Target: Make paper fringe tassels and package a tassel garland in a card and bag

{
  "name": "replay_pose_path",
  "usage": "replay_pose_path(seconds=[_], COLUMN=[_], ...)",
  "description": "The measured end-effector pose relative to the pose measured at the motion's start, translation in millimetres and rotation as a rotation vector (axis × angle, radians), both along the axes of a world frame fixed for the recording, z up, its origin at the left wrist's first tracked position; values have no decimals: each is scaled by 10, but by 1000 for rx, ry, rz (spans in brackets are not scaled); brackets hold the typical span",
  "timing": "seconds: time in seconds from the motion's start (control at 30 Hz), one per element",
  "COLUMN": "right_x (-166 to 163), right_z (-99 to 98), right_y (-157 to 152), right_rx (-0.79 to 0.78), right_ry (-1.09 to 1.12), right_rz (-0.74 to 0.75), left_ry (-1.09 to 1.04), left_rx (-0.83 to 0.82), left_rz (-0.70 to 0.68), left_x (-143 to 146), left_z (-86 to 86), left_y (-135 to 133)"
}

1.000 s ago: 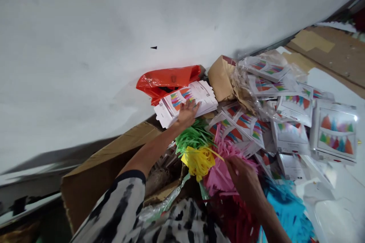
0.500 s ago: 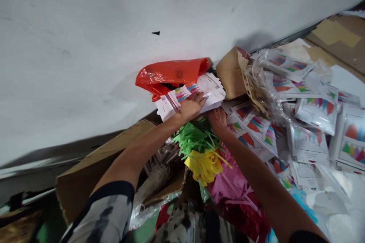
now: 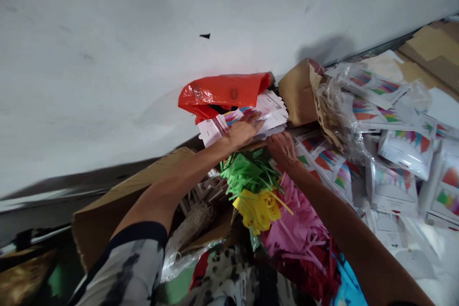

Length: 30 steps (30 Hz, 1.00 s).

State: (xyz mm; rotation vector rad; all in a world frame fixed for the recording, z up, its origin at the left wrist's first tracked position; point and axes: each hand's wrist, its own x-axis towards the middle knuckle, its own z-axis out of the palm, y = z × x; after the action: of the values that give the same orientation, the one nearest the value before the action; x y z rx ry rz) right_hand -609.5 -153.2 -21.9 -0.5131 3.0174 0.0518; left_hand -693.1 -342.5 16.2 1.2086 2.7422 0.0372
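A stack of white printed paper cards [image 3: 274, 114] with rainbow-coloured pictures lies against the wall, partly under a red plastic bag [image 3: 222, 91]. My left hand [image 3: 245, 131] rests on top of this stack, palm down with fingers stretched over the cards. Curled at the near right edge of the stack is my right hand [image 3: 282, 148]; its fingertips are turned away, and I cannot see what they grip. Just below both hands sit bundles of green paper strips [image 3: 242, 172] and yellow paper strips [image 3: 258, 210].
Pink paper strips [image 3: 297, 220] lie near my right forearm. An open cardboard box [image 3: 107, 201] stands at left. To the right are a brown carton [image 3: 297, 93], crumpled clear plastic [image 3: 349, 119] and many packed printed cards [image 3: 394, 186]. The white wall [image 3: 143, 48] rises behind.
My right hand has drawn slightly back from the stack edge, with its fingers more curled. The left hand stays on the cards. The view has shifted a little.
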Motion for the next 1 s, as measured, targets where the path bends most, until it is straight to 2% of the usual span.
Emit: replay_pose_path(seconds=[0.2,0.37,0.43,0.5,0.57,0.67,0.73,0.83,0.9,1.0], right_x=[117,402,549,688,800,896,927,996,1101,1358], right_z=[456,806,905,975,1032,1144,1267,1521,1696,1865], right_y=[170,463,570,660,739,858,952,1084,1119,1039], right_rx=[-4,4,-34,-95,-156,-243,-346,-532,-629,-762], right_ry=[293,293,278,287,316,382,415,471,517,564], right_rz=[182,235,201,123,29,-109,-209,-389,-490,-553], left_ry=[-48,-88,-147,-235,-286,-242,-199,-207,-365,-797], left_rx=[50,128,247,459,648,812,971,1331,1428,1417], left_rz=[30,27,60,97,133,218,336,592,646,634], left_x=[-20,40,53,49,44,110,262,676,1014,1446], left_z=[-82,-258,-288,-266,-187,25,212,503,649,746], left_y=[4,40,22,-12,-43,-70,-89,-111,-76,122])
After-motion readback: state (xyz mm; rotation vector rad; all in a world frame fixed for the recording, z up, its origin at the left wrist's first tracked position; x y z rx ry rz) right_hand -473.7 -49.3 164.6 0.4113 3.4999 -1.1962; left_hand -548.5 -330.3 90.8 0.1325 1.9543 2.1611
